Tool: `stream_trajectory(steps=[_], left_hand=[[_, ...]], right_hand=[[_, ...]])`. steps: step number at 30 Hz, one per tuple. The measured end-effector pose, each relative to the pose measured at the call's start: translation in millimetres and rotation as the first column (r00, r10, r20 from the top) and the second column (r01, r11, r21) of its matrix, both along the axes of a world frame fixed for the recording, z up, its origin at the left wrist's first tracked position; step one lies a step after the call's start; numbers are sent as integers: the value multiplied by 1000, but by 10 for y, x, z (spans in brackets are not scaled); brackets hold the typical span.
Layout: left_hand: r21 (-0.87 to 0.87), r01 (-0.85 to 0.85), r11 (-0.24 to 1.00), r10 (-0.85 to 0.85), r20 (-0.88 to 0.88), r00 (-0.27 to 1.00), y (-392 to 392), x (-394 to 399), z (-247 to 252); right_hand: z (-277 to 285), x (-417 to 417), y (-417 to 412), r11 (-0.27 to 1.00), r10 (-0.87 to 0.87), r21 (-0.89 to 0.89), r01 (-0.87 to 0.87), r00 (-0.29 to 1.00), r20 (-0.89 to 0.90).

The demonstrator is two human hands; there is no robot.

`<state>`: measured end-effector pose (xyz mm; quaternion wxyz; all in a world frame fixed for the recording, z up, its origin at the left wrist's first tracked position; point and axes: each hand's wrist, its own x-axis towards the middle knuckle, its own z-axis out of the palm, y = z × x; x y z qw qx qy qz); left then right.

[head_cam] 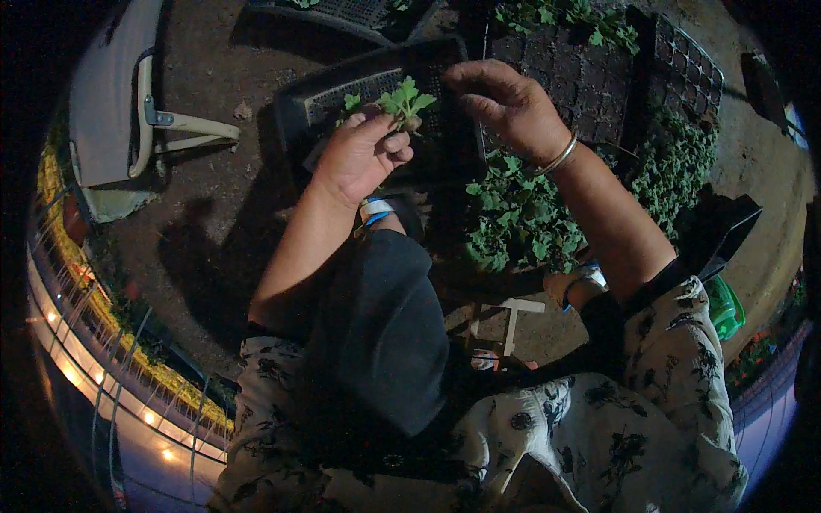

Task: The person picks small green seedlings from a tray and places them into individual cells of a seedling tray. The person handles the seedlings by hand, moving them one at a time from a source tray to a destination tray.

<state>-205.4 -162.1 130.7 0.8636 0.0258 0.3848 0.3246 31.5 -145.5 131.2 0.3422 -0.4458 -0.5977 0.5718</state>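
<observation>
My left hand (362,154) pinches a small leafy seedling (405,99) between thumb and fingers, with a soil-covered root plug at its base. More green leaf shows behind the thumb. Below that hand lies a dark plastic crate (378,56) with a perforated bottom. My right hand (513,106), a bangle at its wrist, hovers past the crate's right side, apart from the seedling. Its thumb and fingers are spread with nothing visible between them. Under and beyond it is a dark cell tray (558,77) of soil with leafy plants (551,16) along its far end.
Dense leafy seedlings (523,218) grow near my right forearm, and more seedlings (677,167) stand farther right beside a cell tray (689,64). A second dark crate (333,19) sits at the top. A folding chair (115,96) stands left on bare ground (199,83). My feet are below the crate.
</observation>
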Motion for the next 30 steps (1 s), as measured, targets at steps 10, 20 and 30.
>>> stream_trajectory(steps=[10, 20, 30], left_hand=[[69, 115, 991, -99, -201, 974, -19, 116, 172], [493, 454, 742, 36, -706, 708, 63, 225, 417], [301, 199, 933, 110, -761, 639, 286, -375, -3]], right_hand=[[134, -167, 8, 966, 109, 232, -118, 993, 50], [184, -150, -15, 957, 102, -272, -102, 995, -13], [-119, -20, 8, 986, -46, -138, 95, 945, 323]])
